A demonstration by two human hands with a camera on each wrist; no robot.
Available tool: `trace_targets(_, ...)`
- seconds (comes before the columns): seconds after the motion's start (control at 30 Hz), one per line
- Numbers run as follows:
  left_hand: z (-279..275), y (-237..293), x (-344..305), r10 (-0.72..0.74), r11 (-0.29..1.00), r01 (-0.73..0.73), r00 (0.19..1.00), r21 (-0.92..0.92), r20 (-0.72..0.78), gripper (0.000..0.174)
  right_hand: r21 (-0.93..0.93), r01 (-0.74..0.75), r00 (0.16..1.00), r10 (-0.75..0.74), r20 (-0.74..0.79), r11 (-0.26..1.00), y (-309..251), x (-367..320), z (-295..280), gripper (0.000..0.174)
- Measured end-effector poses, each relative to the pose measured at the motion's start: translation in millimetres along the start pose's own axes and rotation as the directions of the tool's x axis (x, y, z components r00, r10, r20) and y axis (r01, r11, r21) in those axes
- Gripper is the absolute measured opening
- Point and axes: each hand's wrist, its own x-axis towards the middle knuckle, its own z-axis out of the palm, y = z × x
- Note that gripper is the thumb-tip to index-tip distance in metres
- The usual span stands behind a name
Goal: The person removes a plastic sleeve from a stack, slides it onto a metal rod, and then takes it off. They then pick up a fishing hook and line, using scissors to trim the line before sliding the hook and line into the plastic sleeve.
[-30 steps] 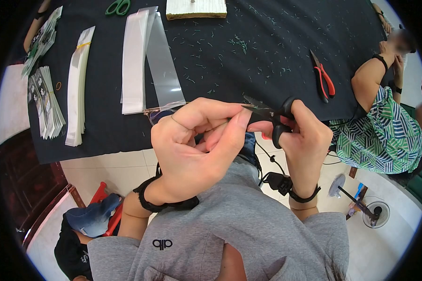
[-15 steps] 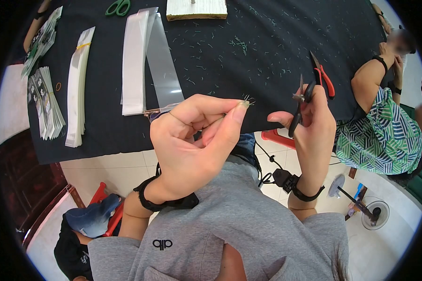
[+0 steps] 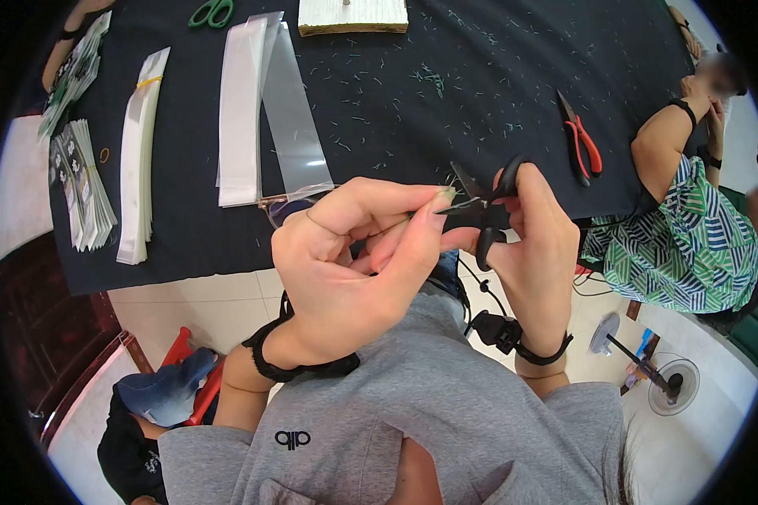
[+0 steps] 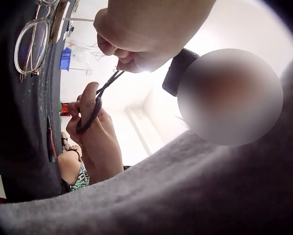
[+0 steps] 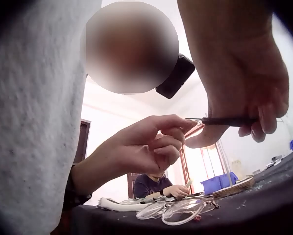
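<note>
In the head view my left hand [image 3: 345, 269] pinches a small tuft of thin green strands [image 3: 451, 192] between thumb and forefinger, their ends poking out past the tips. Black-handled scissors [image 3: 507, 178] are in my right hand [image 3: 537, 244], thumb and fingers through the loops. Their blades are spread, right at the strands and the left fingertips. From the right wrist view the scissors [image 5: 230, 121] appear edge-on, pointing at the pinching left hand [image 5: 151, 144]. What lies inside the left palm is hidden.
On the black cloth [image 3: 396, 109] lie clear plastic sleeves [image 3: 244, 109], banded white strips [image 3: 139, 160], red-handled pliers [image 3: 583, 143], green scissors [image 3: 213, 13] and scattered green clippings [image 3: 429, 80]. Eyeglasses [image 3: 282, 206] sit by the front edge, a wooden block [image 3: 352, 17] at the back. Another person's arm [image 3: 661, 143] is at right.
The right hand drew the scissors away to the right half a second ago, then brought them back with spread blades to the strands. The left hand stays nearly still, keeping its pinch.
</note>
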Motion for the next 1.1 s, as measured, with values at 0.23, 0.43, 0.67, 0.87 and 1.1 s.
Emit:
trace_targets(0.23, -1.8, -1.7, 3.0, 0.077, 0.996, -0.078, 0.996, 0.036, 0.036, 0.013, -0.045, -0.018, 1.000, 0.019, 0.019, 0.999, -10.1, 0.7, -4.2, 0.054)
trace_targets(0.43, -0.3, -0.8, 0.8, 0.041, 0.996, -0.041, 0.999, 0.079, -0.001, 0.010, -0.085, -0.021, 0.999, 0.024, 0.024, 0.996, -11.9, 1.0, -6.1, 0.050)
trace_targets(0.67, 0.0, 0.6, 0.8, 0.024, 0.996, -0.023, 1.000, 0.085, -0.005, 0.008, -0.035, -0.071, 0.997, 0.072, 0.020, 0.997, -15.5, 1.3, -6.2, 0.044)
trace_targets(0.87, 1.5, 1.8, 0.9, 0.004, 0.998, -0.004, 1.000, 0.065, -0.012, 0.007, -0.052, -0.068, 0.998, 0.069, 0.014, 0.996, -15.6, 0.8, -7.3, 0.042)
trace_targets(1.1, 0.4, -0.5, 0.4, 0.028, 0.992, -0.024, 0.999, 0.122, -0.027, 0.008, -0.005, -0.086, 0.996, 0.086, -0.027, 0.996, -13.7, -0.5, -7.2, 0.041)
